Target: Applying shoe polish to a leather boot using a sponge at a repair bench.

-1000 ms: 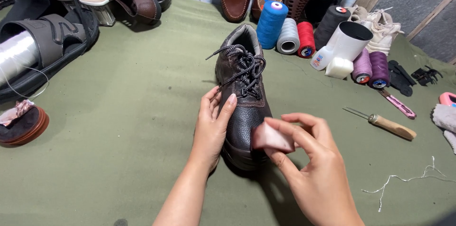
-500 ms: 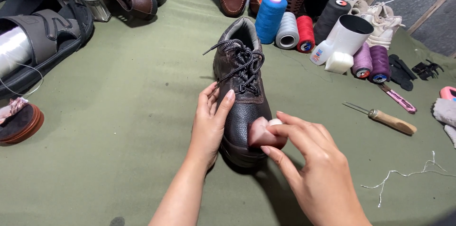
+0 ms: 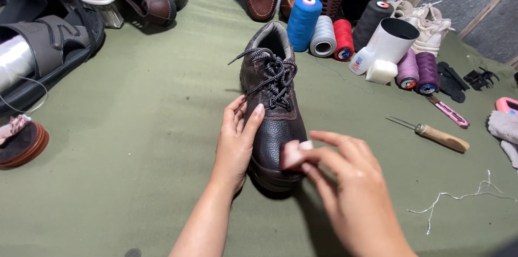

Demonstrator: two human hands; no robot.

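A dark brown shoe of grained leather (image 3: pixel 275 122), with black-and-white speckled laces, stands in the middle of the olive-green cloth surface (image 3: pixel 135 143), its rounded toe pointing toward the person. The left hand (image 3: pixel 236 141) lies flat against the left side of the shoe; its grip is loose, with the fingers spread over the pebbled leather and the thumb on the vamp below the laces. The right hand (image 3: pixel 350 192) pinches a small pinkish soft pad (image 3: pixel 294 153) between thumb and fingertips, and the pad touches the right side of the toe cap. Behind the shoe stand cone-shaped thread spools: a blue one (image 3: pixel 303 22), a grey one (image 3: pixel 323 35) and a red one (image 3: pixel 342 40), close together. Further right lie a white plastic cylinder (image 3: pixel 391 41) and two purple spools (image 3: pixel 418 70). An awl with a smooth wooden handle (image 3: pixel 434 135) lies on the cloth to the right, well apart from the hands. At the left edge rest a grey strapped sandal (image 3: pixel 48 52) and a round brown disc (image 3: pixel 21 143).
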